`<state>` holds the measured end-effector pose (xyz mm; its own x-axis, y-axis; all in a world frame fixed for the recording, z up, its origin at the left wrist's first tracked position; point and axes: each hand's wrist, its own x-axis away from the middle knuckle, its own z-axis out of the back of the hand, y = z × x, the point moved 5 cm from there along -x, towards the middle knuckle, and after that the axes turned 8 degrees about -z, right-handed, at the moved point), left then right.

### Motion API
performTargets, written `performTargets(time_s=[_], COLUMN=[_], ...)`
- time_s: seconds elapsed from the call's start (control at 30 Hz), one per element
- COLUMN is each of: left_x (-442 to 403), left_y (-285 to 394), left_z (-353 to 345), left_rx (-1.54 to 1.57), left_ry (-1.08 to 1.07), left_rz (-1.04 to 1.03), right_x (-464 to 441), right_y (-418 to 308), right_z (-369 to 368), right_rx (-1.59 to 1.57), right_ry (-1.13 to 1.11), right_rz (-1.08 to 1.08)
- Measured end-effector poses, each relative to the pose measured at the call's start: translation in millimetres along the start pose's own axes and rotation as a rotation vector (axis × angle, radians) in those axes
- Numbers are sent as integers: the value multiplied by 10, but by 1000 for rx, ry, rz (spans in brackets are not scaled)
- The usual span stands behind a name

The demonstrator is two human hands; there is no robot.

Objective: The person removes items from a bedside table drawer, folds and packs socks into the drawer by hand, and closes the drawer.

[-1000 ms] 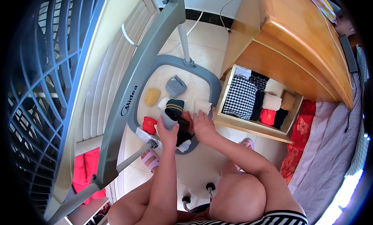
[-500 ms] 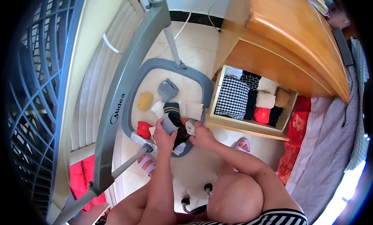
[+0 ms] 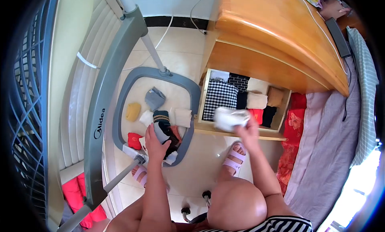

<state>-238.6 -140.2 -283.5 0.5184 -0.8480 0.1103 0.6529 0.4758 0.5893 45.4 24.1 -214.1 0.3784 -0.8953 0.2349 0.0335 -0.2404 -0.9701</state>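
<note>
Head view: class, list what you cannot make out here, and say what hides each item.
All in the head view:
- White cloth in the right hand: blurred, its exact shape unclear.
- Dark cloth in the floor pile: partly covered by the left hand and grey cloth.
- Whatever lies under the checked cloth: covered by it.
- Fan: cut off by the dark left rim.

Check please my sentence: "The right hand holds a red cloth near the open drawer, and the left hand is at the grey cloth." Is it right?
Not quite: the head view shows the right hand holding a white cloth, not a red one, near the open drawer. The left hand is indeed at the grey cloth.
</note>
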Motion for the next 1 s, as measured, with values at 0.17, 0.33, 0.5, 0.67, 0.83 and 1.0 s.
performTargets(time_s=[0.17,0.33,0.5,0.67,0.83,1.0], left_x=[2,-7,-22,-84,-149,-121], left_y=[-4,17,-207,-136,24,297], left_z=[-10,-38,-177,-85,-128,-132], left_rx=[-6,16,422,925,1118,1208], left_ry=[1,33,120,299,245,205], left_rz=[-18,42,249,428,367,350], right_x=[-129,-244,-726,-1056,-961,-542], right_y=[283,384,336,362,488,256], right_z=[964,1179,1484,1422,1511,1282], right_rx=[294,375,142,90,100,355], right_ry=[358,504,622,509,591,615], right_rz=[-213,-158,28,-267,-115,51])
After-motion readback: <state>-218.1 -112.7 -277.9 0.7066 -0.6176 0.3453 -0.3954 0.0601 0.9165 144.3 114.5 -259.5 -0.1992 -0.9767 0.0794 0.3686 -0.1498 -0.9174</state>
